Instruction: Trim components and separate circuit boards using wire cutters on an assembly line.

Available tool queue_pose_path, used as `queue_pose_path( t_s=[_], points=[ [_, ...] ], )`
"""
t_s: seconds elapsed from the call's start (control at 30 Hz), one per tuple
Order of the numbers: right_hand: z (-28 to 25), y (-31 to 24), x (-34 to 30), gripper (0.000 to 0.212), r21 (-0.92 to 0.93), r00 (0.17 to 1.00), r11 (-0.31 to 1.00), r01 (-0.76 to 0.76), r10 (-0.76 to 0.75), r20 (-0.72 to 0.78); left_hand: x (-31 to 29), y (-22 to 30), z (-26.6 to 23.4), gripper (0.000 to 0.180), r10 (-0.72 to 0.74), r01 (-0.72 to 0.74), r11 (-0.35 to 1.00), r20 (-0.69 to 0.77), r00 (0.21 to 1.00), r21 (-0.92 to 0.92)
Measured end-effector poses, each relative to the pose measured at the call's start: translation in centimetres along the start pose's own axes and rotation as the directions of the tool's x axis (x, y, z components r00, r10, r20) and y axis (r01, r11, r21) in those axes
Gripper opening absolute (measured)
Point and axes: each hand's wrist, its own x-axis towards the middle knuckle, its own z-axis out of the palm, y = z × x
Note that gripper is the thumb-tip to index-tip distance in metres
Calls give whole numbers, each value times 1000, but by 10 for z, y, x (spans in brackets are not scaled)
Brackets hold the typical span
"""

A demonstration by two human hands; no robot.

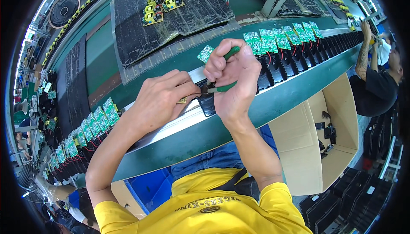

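My right hand point(237, 74) is wrapped around green-handled pliers point(224, 88), their handles spread apart. The metal jaws point left, to the fingertips of my left hand point(164, 96). Those fingers are pinched together over a small yellowish part point(183, 100), mostly hidden beneath them. Just below the jaws lies a black plastic housing point(207, 105) on the metal rail point(164, 126). A green circuit board point(206, 54) stands right behind my right hand. What exactly the jaws touch is too small to tell.
Green boards with red wires point(282, 38) line black housings point(294, 65) to the right; another row of boards point(99, 119) runs left. Yellow components point(153, 13) sit on a dark mat point(136, 42). A cardboard box point(299, 148) stands at the bench's right front; a person point(376, 82) works beyond.
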Motion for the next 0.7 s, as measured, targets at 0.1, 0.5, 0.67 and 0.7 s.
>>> queue_pose_path(
  t_s=[0.1, 0.5, 0.67, 0.7],
  points=[
    [-1, 4, 3, 33, 39, 1000, 999, -24, 24, 1, 1, -1, 3, 12, 10, -10, 1000, -28, 1000, 0],
    [1, 10, 5, 31, -68, 999, 997, 47, -46, 16, 4, 12, -1, 8, -63, 63, 998, -34, 997, -4],
    [12, -41, -10, 30, -124, 997, 989, 76, -74, 24, 4, 26, -9, 7, -126, 129, 987, -36, 991, 97],
    [3, -58, -22, 32, -259, 977, 950, 174, -135, 163, 0, 28, -8, 7, -149, 154, 984, -62, 987, 90]
  ],
)
